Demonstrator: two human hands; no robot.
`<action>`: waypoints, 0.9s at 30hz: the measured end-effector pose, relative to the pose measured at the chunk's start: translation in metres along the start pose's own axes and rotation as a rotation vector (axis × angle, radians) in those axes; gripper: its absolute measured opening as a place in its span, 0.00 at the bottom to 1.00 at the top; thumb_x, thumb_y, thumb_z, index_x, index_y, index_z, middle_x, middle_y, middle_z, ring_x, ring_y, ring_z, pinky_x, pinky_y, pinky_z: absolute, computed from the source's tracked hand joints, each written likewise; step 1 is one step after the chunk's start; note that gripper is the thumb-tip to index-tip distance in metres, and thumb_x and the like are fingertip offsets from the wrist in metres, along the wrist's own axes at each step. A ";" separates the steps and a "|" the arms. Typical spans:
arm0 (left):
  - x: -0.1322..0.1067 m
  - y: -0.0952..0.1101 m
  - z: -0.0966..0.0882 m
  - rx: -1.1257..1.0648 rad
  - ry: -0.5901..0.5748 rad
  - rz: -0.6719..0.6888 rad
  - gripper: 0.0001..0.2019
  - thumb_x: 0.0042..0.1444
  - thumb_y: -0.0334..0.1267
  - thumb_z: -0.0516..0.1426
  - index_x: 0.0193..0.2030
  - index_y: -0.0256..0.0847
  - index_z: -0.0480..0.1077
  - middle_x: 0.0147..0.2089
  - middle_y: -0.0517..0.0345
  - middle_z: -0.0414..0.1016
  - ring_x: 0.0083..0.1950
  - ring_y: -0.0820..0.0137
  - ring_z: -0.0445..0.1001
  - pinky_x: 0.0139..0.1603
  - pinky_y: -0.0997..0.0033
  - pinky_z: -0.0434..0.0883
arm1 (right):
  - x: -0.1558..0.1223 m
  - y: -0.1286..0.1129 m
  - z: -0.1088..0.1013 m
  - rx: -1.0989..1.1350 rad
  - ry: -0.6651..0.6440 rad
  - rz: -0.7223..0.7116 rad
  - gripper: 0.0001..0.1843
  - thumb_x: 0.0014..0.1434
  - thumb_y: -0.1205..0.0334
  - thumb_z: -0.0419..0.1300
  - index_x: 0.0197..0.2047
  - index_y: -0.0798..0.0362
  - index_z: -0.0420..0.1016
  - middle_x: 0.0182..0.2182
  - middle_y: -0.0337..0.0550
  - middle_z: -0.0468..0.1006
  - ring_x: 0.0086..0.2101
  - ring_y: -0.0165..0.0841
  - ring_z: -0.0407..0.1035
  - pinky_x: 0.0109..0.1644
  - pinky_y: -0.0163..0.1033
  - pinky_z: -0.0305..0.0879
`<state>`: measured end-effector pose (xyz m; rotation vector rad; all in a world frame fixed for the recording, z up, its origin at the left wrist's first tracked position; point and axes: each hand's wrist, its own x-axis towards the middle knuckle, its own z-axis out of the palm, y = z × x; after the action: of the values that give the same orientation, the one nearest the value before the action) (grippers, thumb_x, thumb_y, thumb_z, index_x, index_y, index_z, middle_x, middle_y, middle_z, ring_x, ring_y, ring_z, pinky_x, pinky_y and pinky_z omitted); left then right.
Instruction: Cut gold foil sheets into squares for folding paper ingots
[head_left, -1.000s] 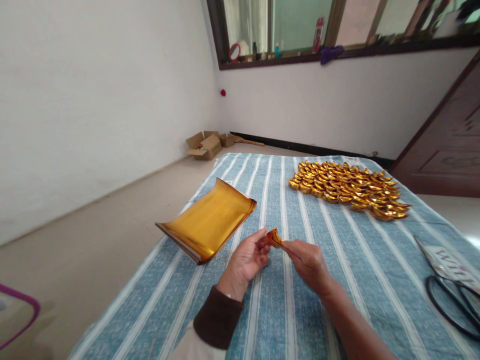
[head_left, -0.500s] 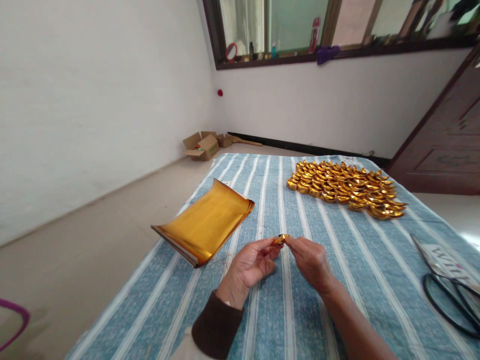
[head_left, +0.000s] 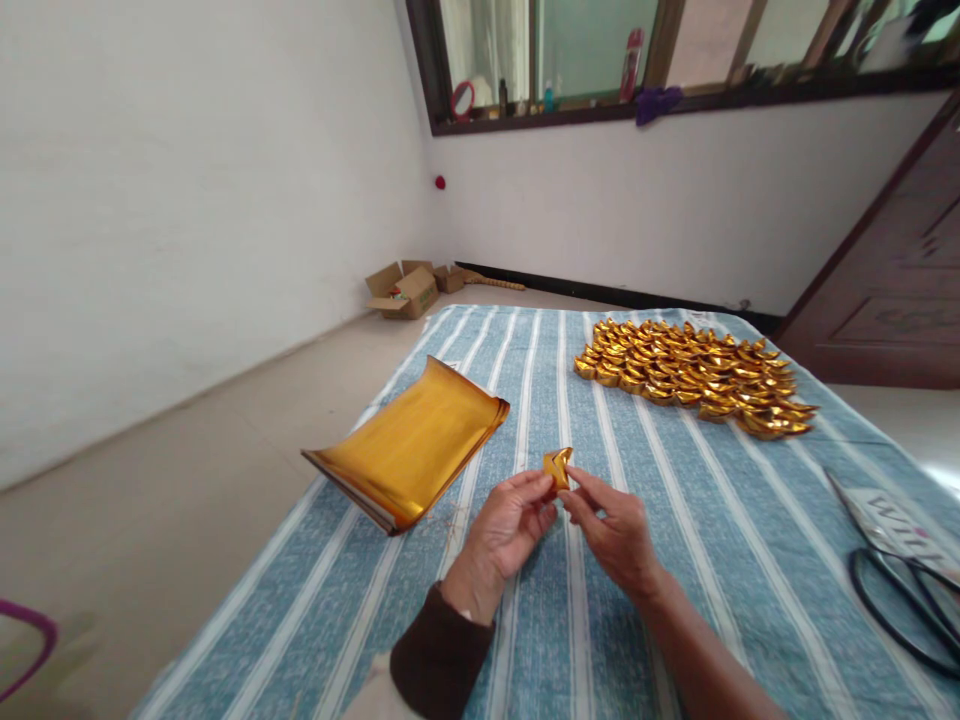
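A small folded piece of gold foil paper [head_left: 556,467] is held up above the striped cloth, its pointed end tilted up to the right. My left hand [head_left: 514,525] pinches its left side between thumb and fingers. My right hand [head_left: 611,525] grips its lower right edge with thumb and forefinger. To the left lies a stack of gold foil sheets [head_left: 412,440] with curled edges. Rows of finished gold paper ingots [head_left: 682,375] stand close together at the far right of the table.
Black-handled scissors [head_left: 892,575] lie at the right edge over a patch of printed lettering. The blue and white striped cloth [head_left: 360,640] covers the table. Cardboard boxes [head_left: 405,292] sit on the floor by the wall, and a wooden door [head_left: 892,270] stands at right.
The folded foil piece has been turned upright, so more of its face shows. My right fingers have shifted from its top down to its lower right side.
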<state>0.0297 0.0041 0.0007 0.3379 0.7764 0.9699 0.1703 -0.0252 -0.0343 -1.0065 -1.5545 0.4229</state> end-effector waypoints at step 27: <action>-0.004 -0.004 0.003 0.018 -0.075 0.045 0.02 0.50 0.25 0.65 0.30 0.29 0.76 0.31 0.52 0.75 0.29 0.71 0.75 0.26 0.79 0.72 | -0.002 -0.006 0.001 0.105 0.022 0.047 0.12 0.67 0.64 0.57 0.51 0.49 0.78 0.32 0.35 0.78 0.22 0.29 0.70 0.27 0.30 0.67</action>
<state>0.0331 -0.0006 0.0022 0.4070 0.7119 0.9872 0.1671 -0.0304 -0.0313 -0.9651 -1.4761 0.5194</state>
